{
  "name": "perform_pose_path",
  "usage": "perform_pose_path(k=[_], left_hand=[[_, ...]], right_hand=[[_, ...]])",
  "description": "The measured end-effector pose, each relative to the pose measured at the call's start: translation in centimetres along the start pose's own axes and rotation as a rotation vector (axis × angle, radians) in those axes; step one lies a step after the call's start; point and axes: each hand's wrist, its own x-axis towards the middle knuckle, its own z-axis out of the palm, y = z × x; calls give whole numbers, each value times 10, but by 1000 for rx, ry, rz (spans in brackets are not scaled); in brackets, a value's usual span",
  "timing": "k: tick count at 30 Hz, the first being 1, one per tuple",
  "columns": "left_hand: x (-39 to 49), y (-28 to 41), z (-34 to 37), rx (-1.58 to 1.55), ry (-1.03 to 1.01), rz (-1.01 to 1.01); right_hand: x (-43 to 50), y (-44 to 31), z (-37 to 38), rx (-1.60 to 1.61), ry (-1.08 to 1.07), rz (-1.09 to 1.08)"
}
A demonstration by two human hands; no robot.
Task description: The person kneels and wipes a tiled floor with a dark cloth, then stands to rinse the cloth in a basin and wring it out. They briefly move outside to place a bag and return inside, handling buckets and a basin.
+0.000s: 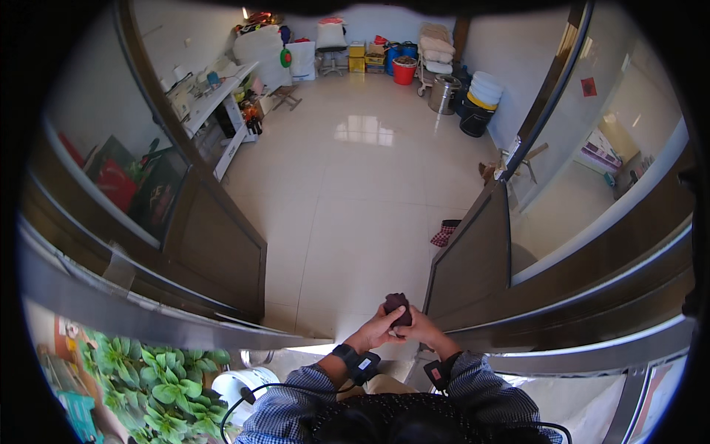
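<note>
A bunched dark maroon cloth [396, 302] is squeezed between my two hands in front of my body. My left hand [378, 329] wraps its near left side, with the thumb laid across it. From the right, my right hand [417, 326] grips the lower part, its fingers close to those of the left. Both hands hide much of the cloth. Black devices are strapped to my wrists, the left wrist device [356, 364] and the right wrist device [438, 374], and a cable runs by my left sleeve.
Brown-framed door leaves stand open on the left [216, 250] and right [468, 250]. Beyond lies a tiled floor [355, 177]. A sewing machine table [222, 91] lines the left wall; a steel pot [444, 94] and black bucket [476, 117] stand right. Leafy plants [166, 383] and a white bucket [249, 383] are lower left.
</note>
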Motion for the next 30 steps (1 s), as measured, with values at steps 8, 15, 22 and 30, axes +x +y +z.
perform_pose_path(k=[8, 15, 22, 30], left_hand=[[95, 57, -104, -137, 216, 263], [127, 99, -215, -148, 656, 239], [185, 193, -141, -77, 396, 120], [281, 341, -34, 192, 224, 25]], right_hand=[[-9, 17, -77, 103, 121, 307], [-55, 97, -111, 479, 45, 653], [-180, 212, -78, 427, 89, 905], [-155, 228, -59, 264, 177, 1023]])
